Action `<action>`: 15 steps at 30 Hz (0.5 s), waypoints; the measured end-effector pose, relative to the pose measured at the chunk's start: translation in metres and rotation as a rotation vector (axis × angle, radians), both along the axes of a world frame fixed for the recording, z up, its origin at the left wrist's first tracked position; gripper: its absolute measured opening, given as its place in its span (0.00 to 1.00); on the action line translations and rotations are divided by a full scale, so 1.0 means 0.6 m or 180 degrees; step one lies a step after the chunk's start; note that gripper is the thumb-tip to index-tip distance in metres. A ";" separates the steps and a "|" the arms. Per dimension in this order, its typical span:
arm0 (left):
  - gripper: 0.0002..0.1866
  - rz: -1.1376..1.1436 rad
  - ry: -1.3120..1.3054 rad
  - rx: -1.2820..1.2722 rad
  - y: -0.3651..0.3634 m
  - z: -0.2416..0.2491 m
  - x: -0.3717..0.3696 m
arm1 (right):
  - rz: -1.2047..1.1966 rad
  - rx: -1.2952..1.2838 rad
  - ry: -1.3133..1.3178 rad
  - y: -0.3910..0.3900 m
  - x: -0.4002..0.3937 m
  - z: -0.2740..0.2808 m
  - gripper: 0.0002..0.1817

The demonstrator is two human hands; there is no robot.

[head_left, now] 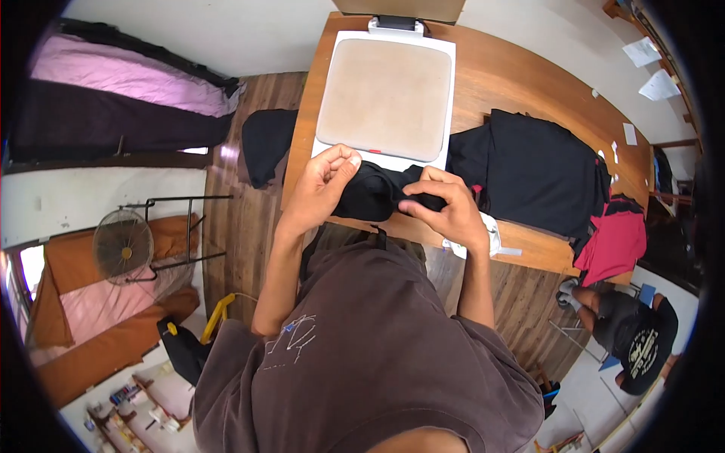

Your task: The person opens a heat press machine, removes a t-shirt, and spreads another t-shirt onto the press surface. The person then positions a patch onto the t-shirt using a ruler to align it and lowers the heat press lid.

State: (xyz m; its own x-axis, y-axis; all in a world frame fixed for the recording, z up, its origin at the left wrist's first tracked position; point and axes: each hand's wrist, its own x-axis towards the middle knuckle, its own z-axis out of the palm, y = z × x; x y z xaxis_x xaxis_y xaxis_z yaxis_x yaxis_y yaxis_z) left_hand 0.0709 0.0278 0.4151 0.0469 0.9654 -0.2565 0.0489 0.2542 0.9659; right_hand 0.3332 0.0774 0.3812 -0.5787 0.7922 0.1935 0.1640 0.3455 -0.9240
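- Through the head camera I had the black cloth (368, 192) bunched between the hands, over the near edge of the table (521, 83) and just short of the beige pad (384, 98) beyond them.
- The left hand (325, 187) was nearly closed, thumb against curled forefinger, seemingly pinching the cloth's left side.
- The right hand (453, 211) was half curled, with a fold of the cloth between thumb and fingers; its outer fingers bent loosely.
- I judged the cloth light, limp and hard to break (from my distance, I could feel none of that weight).
- It looked matt, so I expected decent grip, though a loose layer could slide out of a weak pinch.
- The best holds, I reckoned, were the edges beside each thumb; the slack middle would only crumple.
- To the right of the right hand lay a dark pile (544, 177), with red fabric (618, 238) farther out, both apparently just as soft.
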 end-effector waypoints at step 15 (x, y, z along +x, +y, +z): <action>0.22 0.0294 0.0035 0.0411 0.026 -0.020 0.047 | -0.0926 0.0894 0.0130 -0.018 -0.062 0.027 0.23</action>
